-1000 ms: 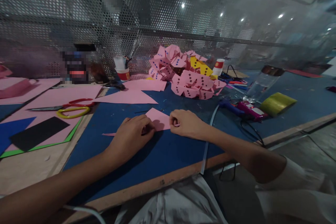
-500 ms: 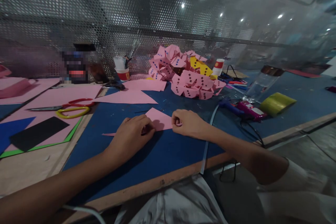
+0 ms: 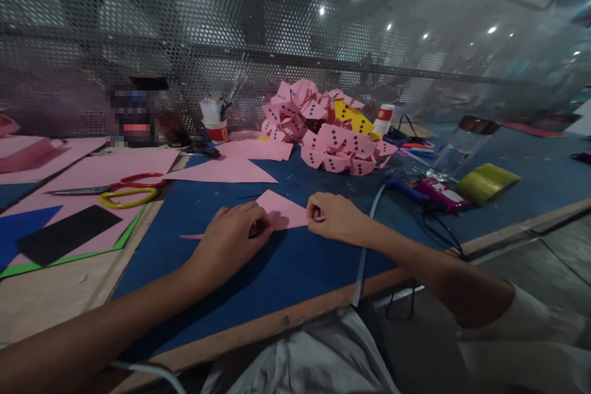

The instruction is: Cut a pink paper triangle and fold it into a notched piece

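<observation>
A small piece of pink paper (image 3: 287,210) lies on the blue tabletop (image 3: 277,277) between my hands. My left hand (image 3: 237,228) is closed over its left side, fingertips pressed down on it, and a thin pink tip pokes out beyond the wrist side. At the right end of the paper, the curled fingers of my right hand (image 3: 335,215) pinch the edge. The parts under both hands are hidden. Just behind are larger pink sheets (image 3: 221,171) and a heap of folded pink paper shapes (image 3: 339,141) marked with dark dots.
Scissors (image 3: 129,189) with red and yellow handles rest on paper at the left, near a black card (image 3: 69,234). To the right are a glue gun (image 3: 427,191), a yellow tape roll (image 3: 488,183) and a clear bottle (image 3: 462,148). A paper cup (image 3: 216,129) stands behind.
My right hand has slid slightly to the right along the pink paper's edge. My left hand and the paper have stayed in place.
</observation>
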Demonstrator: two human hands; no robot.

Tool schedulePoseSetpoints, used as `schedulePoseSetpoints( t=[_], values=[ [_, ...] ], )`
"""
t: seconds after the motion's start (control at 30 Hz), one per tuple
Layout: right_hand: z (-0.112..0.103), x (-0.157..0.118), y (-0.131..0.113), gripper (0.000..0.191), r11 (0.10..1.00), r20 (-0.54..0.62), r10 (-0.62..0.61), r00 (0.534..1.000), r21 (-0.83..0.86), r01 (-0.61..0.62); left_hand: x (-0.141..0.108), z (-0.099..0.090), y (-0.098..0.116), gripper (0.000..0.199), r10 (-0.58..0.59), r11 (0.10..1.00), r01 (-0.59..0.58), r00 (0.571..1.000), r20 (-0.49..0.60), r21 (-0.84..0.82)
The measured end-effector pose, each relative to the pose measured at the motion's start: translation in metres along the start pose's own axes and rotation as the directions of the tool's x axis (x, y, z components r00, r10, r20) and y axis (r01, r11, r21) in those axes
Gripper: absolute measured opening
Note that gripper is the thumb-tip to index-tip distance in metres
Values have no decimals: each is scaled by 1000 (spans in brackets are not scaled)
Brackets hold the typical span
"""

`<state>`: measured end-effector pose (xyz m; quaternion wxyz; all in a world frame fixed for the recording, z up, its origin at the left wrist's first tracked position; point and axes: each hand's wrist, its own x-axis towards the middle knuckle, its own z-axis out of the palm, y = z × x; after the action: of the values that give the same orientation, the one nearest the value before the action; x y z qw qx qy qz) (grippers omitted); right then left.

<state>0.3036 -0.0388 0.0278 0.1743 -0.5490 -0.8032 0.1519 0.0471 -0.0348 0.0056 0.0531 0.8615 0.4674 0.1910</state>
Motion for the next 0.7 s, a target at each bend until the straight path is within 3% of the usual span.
schedulePoseSetpoints(
  t=[0.7],
  values=[
    [-3, -5, 8, 2, 1000, -20, 18, 1000, -1, -19, -1, 0, 1, 19, 20, 999, -21, 1000, -15, -24]
  ],
)
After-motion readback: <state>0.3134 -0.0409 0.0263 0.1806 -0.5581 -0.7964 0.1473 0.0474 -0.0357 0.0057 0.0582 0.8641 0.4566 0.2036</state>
